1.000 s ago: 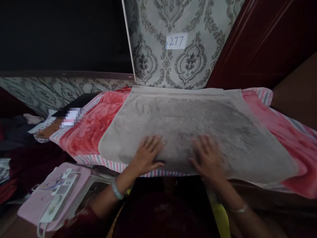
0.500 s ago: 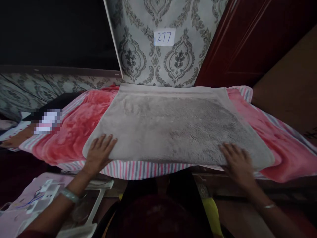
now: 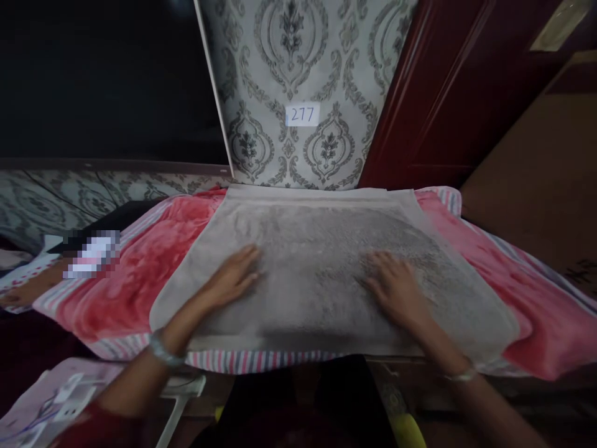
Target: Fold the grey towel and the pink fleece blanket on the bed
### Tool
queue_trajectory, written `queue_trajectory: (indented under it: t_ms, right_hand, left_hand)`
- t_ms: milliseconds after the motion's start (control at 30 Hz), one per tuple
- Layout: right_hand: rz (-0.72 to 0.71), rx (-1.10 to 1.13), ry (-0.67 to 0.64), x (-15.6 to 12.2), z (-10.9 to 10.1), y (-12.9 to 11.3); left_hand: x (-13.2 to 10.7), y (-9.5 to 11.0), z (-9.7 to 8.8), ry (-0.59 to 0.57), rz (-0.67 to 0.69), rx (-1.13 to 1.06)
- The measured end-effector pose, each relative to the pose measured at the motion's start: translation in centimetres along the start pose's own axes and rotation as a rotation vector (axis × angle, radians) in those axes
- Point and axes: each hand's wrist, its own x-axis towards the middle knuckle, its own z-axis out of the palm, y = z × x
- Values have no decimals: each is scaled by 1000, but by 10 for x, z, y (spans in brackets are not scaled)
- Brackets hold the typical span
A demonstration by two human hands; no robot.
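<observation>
A grey towel (image 3: 321, 249) lies spread flat over a pink-red blanket (image 3: 140, 261) on a table. My left hand (image 3: 231, 280) rests palm down on the towel's left half, fingers stretched flat. On the right half, my right hand (image 3: 396, 289) lies flat on the cloth the same way, fingers apart. Both hands hold nothing. A bangle sits on each wrist.
A striped cloth edge (image 3: 261, 361) hangs under the blanket at the table's front. Patterned wallpaper with a "277" label (image 3: 303, 114) stands behind. A dark red door (image 3: 448, 93) is at the right. A pale stool with a white power strip (image 3: 51, 398) stands at lower left.
Both hands slid inward from the towel's near corners to its middle and further up the cloth. The camera view tilted down slightly.
</observation>
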Motion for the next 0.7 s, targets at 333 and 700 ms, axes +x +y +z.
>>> queue_trajectory:
  t_ms: [333,700]
  right_hand:
    - [-236,140,-402,70,56,-90]
    - [-172,119,-440,67,47,-53]
  left_hand:
    - [70,52,65,-94,-1,115]
    - [57,22,46,-96,-79,173]
